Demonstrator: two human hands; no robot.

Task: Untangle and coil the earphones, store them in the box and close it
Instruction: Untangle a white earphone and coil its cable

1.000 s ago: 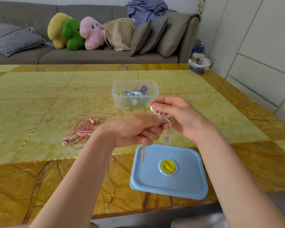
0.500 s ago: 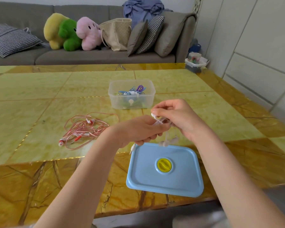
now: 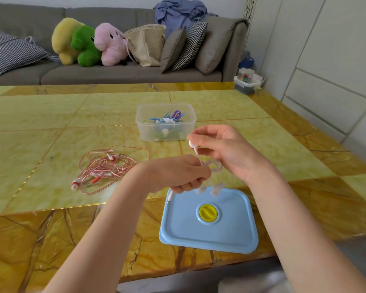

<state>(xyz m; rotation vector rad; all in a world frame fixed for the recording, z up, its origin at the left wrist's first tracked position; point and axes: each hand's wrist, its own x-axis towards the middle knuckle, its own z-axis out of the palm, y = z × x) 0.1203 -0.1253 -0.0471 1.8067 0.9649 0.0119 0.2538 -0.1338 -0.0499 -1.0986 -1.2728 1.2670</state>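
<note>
Both hands hold white earphones (image 3: pixel 212 168) in the air above the table. My right hand (image 3: pixel 222 149) pinches one earbud between thumb and fingers. My left hand (image 3: pixel 178 173) grips the coiled cable, and the jack plug dangles below it. Blurred cable parts hang between the hands over the blue lid (image 3: pixel 209 220) with its yellow knob. The clear plastic box (image 3: pixel 165 123) stands open behind the hands, with blue, purple and white earphones inside. A tangled pink-red pair of earphones (image 3: pixel 106 168) lies on the table to the left.
The yellow-green marble table (image 3: pixel 51 123) has its near edge just below the lid. A small container (image 3: pixel 246 83) sits past the far right corner. A grey sofa (image 3: pixel 114 72) with plush toys, cushions and a bag stands behind the table.
My hands shifted slightly; the right hand lifted the earbud a little while the cable loop between the hands grew. The dangling plug swung leftwards.
</note>
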